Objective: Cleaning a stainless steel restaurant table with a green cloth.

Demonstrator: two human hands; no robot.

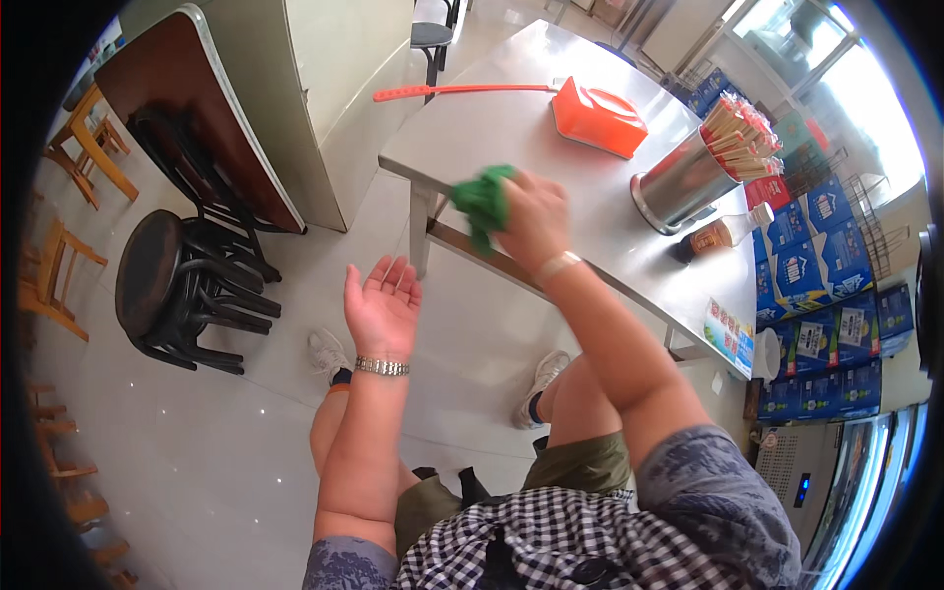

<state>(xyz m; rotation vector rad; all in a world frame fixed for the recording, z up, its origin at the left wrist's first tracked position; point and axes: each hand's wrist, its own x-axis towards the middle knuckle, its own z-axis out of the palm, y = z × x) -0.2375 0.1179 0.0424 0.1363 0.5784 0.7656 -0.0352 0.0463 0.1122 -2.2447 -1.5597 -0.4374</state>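
Observation:
My right hand (537, 217) holds a bunched green cloth (483, 206) at the near left edge of the metal-topped table (509, 133); both are slightly blurred. To its left, my left hand (385, 302) is palm up over the floor with fingers apart, holding nothing. Beyond the cloth, an orange-red plastic box (599, 118) lies on the table. Beside it, a fly swatter's red handle (457, 89) sticks out past the left edge. A metal canister (682, 181) of wrapped wooden chopsticks (741, 140) is tilted in view at the right, near a sauce bottle (723, 232).
A printed card (726, 335) lies at the table's right corner. Blue cartons (818, 258) are stacked beyond it, by a lit display fridge (848, 479). Stacked black stools (192, 295) and a folded brown tabletop (192, 110) stand left, next to a pillar (317, 110).

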